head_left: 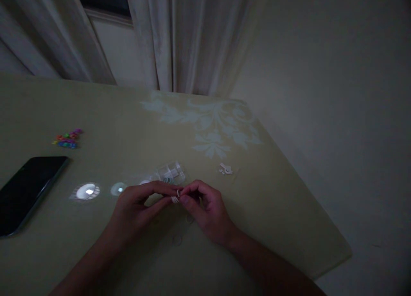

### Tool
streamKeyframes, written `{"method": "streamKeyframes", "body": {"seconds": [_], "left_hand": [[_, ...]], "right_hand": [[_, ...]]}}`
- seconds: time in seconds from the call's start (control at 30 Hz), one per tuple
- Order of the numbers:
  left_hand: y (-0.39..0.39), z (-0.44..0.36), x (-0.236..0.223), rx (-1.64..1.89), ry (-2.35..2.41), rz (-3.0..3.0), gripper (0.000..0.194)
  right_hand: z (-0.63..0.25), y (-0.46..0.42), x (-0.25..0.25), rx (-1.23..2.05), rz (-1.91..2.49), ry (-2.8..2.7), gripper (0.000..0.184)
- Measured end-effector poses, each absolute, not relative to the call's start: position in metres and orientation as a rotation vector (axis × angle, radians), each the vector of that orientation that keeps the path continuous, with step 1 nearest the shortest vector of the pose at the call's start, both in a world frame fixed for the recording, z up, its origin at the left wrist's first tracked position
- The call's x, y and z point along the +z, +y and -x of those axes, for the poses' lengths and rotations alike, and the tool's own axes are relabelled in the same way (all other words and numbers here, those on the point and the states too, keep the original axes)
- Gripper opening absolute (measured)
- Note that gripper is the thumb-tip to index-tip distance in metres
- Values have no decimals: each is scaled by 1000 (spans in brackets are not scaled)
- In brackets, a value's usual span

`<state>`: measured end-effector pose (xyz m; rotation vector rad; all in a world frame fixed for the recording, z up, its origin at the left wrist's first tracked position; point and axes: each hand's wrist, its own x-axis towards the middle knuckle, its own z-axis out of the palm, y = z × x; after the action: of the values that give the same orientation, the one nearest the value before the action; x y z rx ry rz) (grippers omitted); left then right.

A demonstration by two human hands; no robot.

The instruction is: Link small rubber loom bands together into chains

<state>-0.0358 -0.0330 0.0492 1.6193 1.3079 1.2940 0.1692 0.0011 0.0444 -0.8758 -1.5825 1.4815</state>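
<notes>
Two bare hands are meeting at the fingertips, low and near the middle of the view, over a greenish tabletop (272,210). Your left hand (133,206) and your right hand (208,210) are both pinching small pale loops (175,199), which are sitting right between them. Whether the loops are circling a fingertip or only being gripped, nobody is able to tell in this dim light. Such tiny loops are probably relying on a light pinch, so uneven pressure could be letting one slip or, if they are springy, fly off. Your fingers are partly hiding the loops, and that cover, with the gloom, could be making a tangle hard to notice. Just beyond your fingertips a clear compartmented box (170,172) is standing close enough that a forward nudge could be knocking it. A faint thin ring (174,241) is lying nearer you, easily lost or swept aside by a wrist. White pieces (226,169) are lying beyond your right hand, while colourful pieces (67,140) and a dark phone (35,185) are resting well apart at left, seemingly at less risk.
</notes>
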Motion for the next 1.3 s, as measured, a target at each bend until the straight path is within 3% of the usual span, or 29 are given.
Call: {"method": "streamKeyframes", "body": {"seconds": [0.2,0.43,0.63,0.7,0.93,1.1,1.3], "left_hand": [[-34,34,47,1312,1345,-1585,6],[-32,42,52,1415,1431,-1619,16],[-30,42,50,1408,1433,-1570,18],[-30,43,48,1416,1419,-1597,20],[-29,47,50,1381,1305,-1762,28],[-32,32,52,1381,1202,-1842,32],[-29,25,53,1399,1366,-1795,16]], "right_hand": [[-171,2,43,1405,927,-1678,14],[-169,0,24,584,877,-2486,7],[-163,-8,10,376,904,-2658,13],[-164,-9,12,461,901,-2634,13],[-173,0,40,1412,906,-1799,17],[-172,-2,46,1574,839,-1565,25],[-170,-2,44,1553,818,-1491,23]]}}
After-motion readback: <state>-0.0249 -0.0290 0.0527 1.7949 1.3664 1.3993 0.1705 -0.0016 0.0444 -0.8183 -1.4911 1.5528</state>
